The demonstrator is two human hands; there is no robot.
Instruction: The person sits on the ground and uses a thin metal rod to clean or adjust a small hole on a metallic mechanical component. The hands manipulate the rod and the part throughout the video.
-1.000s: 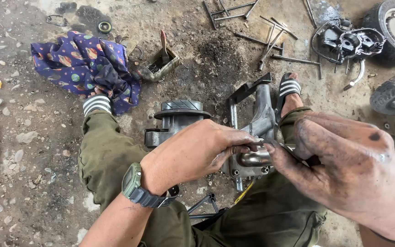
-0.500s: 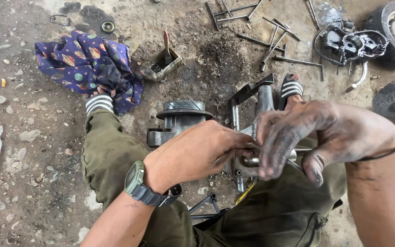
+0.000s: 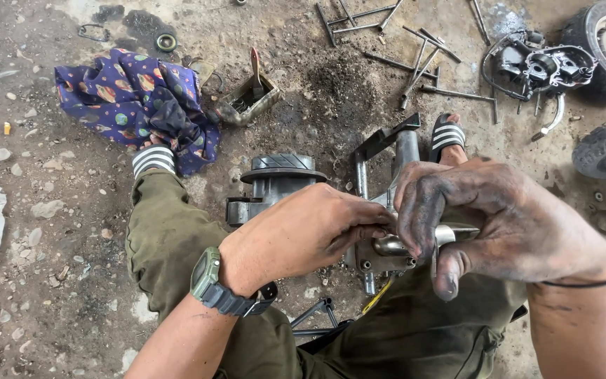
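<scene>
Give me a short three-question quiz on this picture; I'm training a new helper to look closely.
1. True or false: both hands, the left hand and the right hand, are on the metal engine part.
2. Which wrist wears the green watch? A left, B right.
3. What lies on the ground beside the patterned blue cloth, at its right edge?

Key: 1 true. 2 A. 3 A small metal tin with a brush in it.
</scene>
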